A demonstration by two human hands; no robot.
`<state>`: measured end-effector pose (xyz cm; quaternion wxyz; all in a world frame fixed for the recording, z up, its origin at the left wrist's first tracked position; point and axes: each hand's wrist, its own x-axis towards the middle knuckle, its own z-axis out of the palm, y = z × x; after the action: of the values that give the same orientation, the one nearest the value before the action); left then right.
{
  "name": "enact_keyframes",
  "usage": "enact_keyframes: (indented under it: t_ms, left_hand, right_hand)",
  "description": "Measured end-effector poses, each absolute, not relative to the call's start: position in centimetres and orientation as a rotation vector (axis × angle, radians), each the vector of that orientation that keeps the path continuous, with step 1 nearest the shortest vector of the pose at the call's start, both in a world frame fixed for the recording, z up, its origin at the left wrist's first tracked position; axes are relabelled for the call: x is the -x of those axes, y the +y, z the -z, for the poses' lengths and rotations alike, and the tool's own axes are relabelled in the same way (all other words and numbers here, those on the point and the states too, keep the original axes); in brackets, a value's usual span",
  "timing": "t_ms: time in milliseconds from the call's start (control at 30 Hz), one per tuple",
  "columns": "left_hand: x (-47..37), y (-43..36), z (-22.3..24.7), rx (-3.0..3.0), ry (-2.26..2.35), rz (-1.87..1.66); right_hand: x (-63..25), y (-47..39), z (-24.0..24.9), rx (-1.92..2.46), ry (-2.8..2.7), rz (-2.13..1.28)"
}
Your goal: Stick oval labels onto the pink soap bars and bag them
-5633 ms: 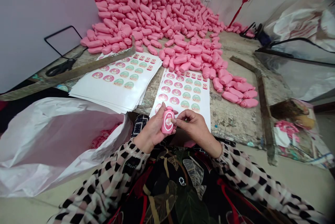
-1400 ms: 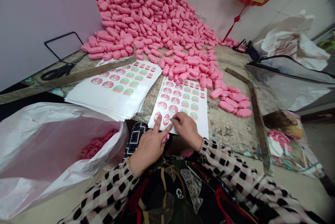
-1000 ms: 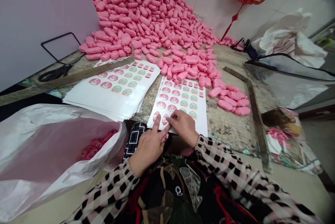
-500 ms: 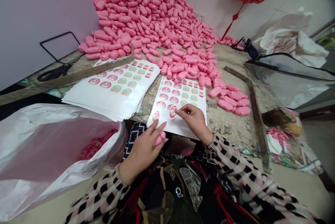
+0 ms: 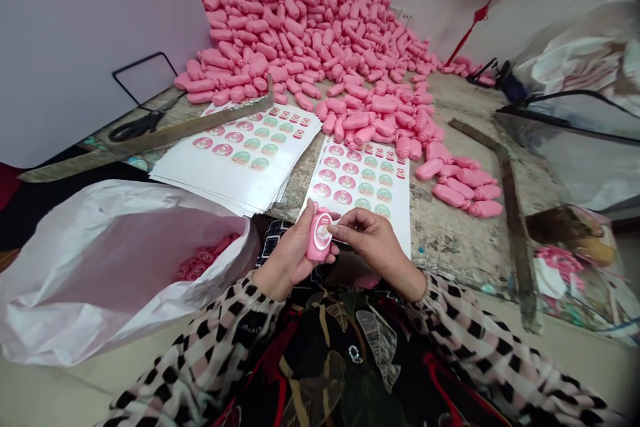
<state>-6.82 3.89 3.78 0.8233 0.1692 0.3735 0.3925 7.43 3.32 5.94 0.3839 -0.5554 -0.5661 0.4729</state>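
My left hand (image 5: 291, 250) is wrapped round a small pink bottle (image 5: 318, 255), its front turned up towards me. An oval pink-and-white sticker (image 5: 324, 232) lies against the bottle's front. The thumb and forefinger of my right hand (image 5: 373, 240) are pinched at the sticker's right edge; whether all of it touches the bottle I cannot tell. Just behind my hands lies a sheet of pink and green stickers (image 5: 367, 190). To its left rests a stack of similar sheets (image 5: 210, 170).
A large heap of pink bottles (image 5: 300, 27) fills the back of the worn table (image 5: 460, 247). A metal strip (image 5: 150, 137) lies across the stack, near black scissors (image 5: 135, 126). At left, a white sack (image 5: 100, 267) holds stickered bottles (image 5: 205, 259). Another strip (image 5: 515, 227) runs along the right.
My left hand has lifted and turned the pink bottle face up. My right hand has brought the sticker from over the sheet onto the bottle's front. The view has shifted slightly.
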Motion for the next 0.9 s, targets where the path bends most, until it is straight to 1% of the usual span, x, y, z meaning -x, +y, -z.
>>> enact_keyframes:
  t_ms: [233, 667, 800, 900]
  left_hand:
    - [6.8, 3.9, -3.3, -0.389, 0.778, -0.838]
    - [6.4, 4.0, -3.4, -0.41, 0.822, -0.877]
    - [6.5, 3.8, -3.7, -0.441, 0.796, -0.859]
    - [7.0, 3.5, -3.7, -0.539, 0.76, -0.807]
  right_hand:
    - [-7.6, 3.2, -5.2, 1.396, -1.486, -1.184]
    - [-7.7, 3.0, -4.2, 1.507, -1.573, -1.082]
    - [-7.7, 2.7, -4.1, 1.557, -1.643, -0.989]
    - [-8.0, 2.4, -4.9, 1.605, -1.808, -0.865]
